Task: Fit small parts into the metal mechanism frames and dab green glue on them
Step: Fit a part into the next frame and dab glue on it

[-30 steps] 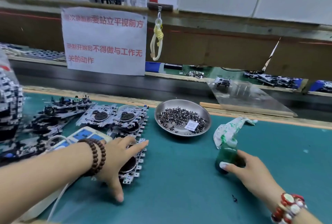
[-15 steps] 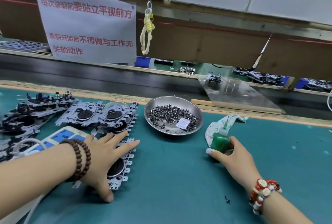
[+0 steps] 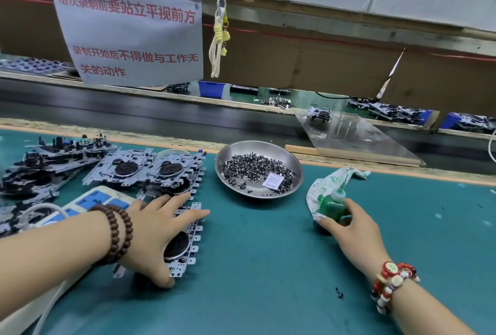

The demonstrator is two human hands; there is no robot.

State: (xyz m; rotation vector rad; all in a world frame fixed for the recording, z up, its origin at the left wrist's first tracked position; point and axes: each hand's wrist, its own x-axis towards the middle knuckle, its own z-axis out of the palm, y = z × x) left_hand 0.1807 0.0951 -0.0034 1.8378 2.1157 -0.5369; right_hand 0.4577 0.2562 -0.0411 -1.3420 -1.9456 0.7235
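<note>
A row of metal mechanism frames [image 3: 188, 230] lies on the green mat, left of centre. My left hand [image 3: 158, 230] rests flat on the nearest frame, fingers spread over it and thumb at its near edge. Further back lie two more frames [image 3: 145, 168] with black round wheels. A steel dish [image 3: 233, 152] holds several small dark parts [image 3: 252, 170] and a white slip. My right hand [image 3: 351, 227] is wrapped around a small green glue bottle [image 3: 331, 204] that stands on the mat, its nozzle pointing up.
A glue-stained white cloth [image 3: 316, 187] lies behind the bottle. A white and blue power strip [image 3: 91, 200] sits under my left forearm. Assembled mechanisms [image 3: 40, 168] pile up at the far left. A paper sign [image 3: 128, 31] hangs above a dark conveyor [image 3: 161, 117].
The view has tilted and shifted slightly. My right hand has closed more around the glue bottle. My left hand stays on the frame.
</note>
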